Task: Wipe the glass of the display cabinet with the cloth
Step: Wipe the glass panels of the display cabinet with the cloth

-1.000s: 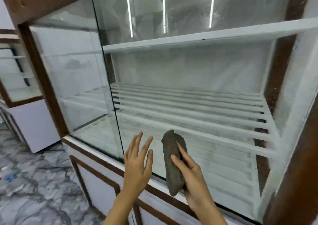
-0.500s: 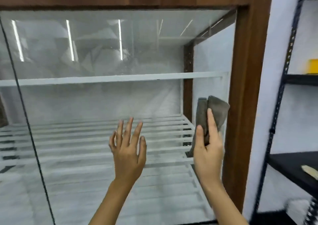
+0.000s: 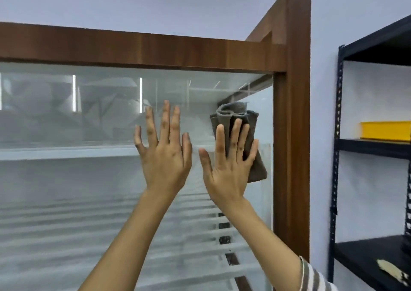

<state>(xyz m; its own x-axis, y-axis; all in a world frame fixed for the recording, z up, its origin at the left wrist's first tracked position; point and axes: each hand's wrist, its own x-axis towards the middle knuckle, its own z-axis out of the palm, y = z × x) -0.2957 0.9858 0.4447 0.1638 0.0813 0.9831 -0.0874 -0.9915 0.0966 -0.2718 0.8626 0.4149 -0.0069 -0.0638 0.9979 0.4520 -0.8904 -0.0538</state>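
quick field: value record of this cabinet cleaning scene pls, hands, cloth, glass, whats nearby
left hand: left hand flat on the glass, fingers spread, holding nothing
right hand: right hand presses the cloth with straight fingers
cloth: grey cloth, bunched, near the glass's upper right corner
frame: brown wood frame
nearby: black rack to the right, yellow box on it

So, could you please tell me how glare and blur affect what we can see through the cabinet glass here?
Head view: bright vertical light streaks reflect in the upper glass, with hazy reflections veiling the interior; the slatted shelf below looks smeared; both hands and the grey cloth are sharp; the wooden frame and black rack lean from wide-angle distortion.
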